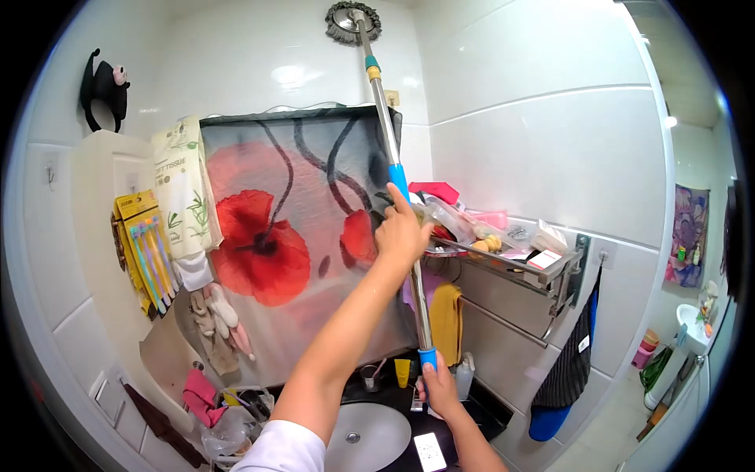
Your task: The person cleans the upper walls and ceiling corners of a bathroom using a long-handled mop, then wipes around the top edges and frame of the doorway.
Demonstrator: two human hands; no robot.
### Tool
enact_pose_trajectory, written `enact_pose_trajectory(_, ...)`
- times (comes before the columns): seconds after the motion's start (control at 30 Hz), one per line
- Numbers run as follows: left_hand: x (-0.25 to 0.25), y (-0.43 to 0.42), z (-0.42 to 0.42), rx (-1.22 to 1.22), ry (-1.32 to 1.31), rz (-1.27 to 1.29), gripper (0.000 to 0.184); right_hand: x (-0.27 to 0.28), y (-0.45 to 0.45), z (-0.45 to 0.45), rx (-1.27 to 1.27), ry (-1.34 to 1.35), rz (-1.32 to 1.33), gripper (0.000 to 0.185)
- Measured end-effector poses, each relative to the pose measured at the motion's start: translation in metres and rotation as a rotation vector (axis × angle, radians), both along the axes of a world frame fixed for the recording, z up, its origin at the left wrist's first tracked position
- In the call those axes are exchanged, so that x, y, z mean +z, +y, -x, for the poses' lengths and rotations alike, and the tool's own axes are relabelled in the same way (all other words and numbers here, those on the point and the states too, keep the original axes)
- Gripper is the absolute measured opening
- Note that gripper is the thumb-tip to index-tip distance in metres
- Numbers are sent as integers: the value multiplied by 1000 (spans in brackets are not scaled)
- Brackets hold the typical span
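A long-handled mop (385, 122) slants up across the view. Its round grey fringed head (337, 30) is up at the tiled wall near the ceiling. My left hand (403, 234) is closed around the upper part of the metal pole just below a blue sleeve, the index finger lying along it. Lower down, my right hand (440, 390) grips the blue end of the pole above the sink counter. Behind the pole hangs a cloth with red poppies (263, 248).
A metal wall rack (543, 275) holding packets and small items stands right of the pole. Below are a sink (366, 440), a phone (429, 452) and a yellow tube (403, 373). Toothbrush packs (145, 248) and a tissue bag (182, 189) hang left. A doorway opens at right.
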State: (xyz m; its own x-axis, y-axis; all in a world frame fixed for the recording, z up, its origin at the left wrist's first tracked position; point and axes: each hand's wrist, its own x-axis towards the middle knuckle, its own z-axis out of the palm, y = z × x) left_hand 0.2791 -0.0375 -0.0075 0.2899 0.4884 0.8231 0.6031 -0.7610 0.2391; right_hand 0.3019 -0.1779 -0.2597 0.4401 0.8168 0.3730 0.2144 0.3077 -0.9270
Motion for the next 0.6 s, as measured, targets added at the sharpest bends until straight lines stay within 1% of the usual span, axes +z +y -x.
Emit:
enact_pose_trajectory(0.03,-8,-7,-1,-18,-10,-41,100,-2,-7,-2,-12,0,-1,49)
enact_pose_trajectory(0.1,-22,-13,0,-81,-15,-15,103,-16,-19,-3,51,16,1,47)
enact_pose_trajectory(0.13,-31,-14,0,-94,20,-10,103,-33,-19,-4,63,52,-19,46)
enact_pose_trajectory(0.2,-49,-12,-1,-117,51,-15,102,-46,-28,5,40,58,-11,46)
enact_pose_trajectory(0.33,-46,-9,3,-142,102,47,104,-47,-21,12,70,139,-25,44)
enact_pose_trajectory(0.4,-29,-3,2,-269,53,-25,104,-34,-12,3,54,125,-24,43)
enact_pose_trajectory(0.5,0,3,-11,-278,55,-36,103,11,-11,-3,27,143,-29,40)
enact_pose_trajectory(0.53,10,-4,-12,-283,94,17,102,22,-9,-9,29,132,-54,38)
enact_pose_trajectory(0.6,19,-16,-18,-276,108,-7,102,45,-7,-20,28,124,-80,37)
